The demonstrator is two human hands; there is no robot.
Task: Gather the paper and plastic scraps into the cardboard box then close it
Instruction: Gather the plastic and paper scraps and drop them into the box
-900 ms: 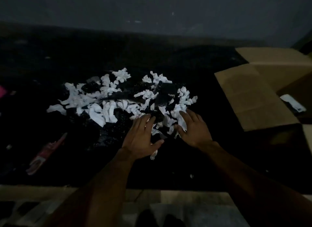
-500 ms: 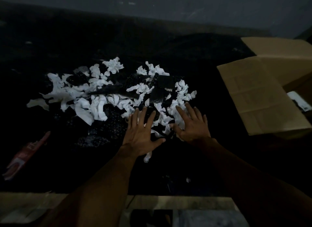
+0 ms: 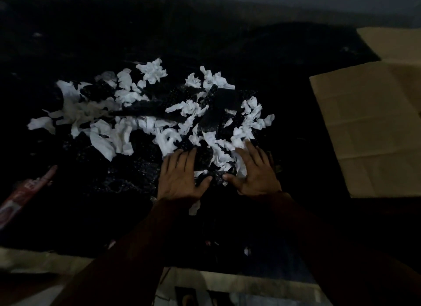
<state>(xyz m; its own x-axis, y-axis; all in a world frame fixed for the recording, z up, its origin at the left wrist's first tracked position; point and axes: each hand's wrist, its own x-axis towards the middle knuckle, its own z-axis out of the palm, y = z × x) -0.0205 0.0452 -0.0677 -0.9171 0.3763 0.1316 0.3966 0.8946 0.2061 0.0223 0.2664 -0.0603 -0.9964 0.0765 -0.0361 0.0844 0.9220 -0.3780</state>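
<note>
A spread of crumpled white paper scraps (image 3: pixel 127 132) mixed with dark plastic pieces (image 3: pixel 223 100) lies on a black surface in dim light. My left hand (image 3: pixel 182 178) lies palm down at the pile's near edge, fingers straight, thumb pointing right. My right hand (image 3: pixel 255 171) lies flat beside it on white scraps, thumb pointing left. The two thumbs nearly meet over a dark plastic scrap (image 3: pixel 202 164) between the hands. One loose white scrap (image 3: pixel 194 207) sits just below my left hand. The cardboard box (image 3: pixel 369 132) stands at the right with its flap folded open toward the pile.
A red and white wrapper (image 3: pixel 25 196) lies at the left edge. Tiny scraps (image 3: pixel 246 251) dot the near part of the black surface. A pale floor strip (image 3: pixel 227 283) runs along the bottom. A grey wall is at the back.
Both hands have slid forward onto the near edge of the pile and flattened, drawing closer together. The view has shifted left, so less of the box shows.
</note>
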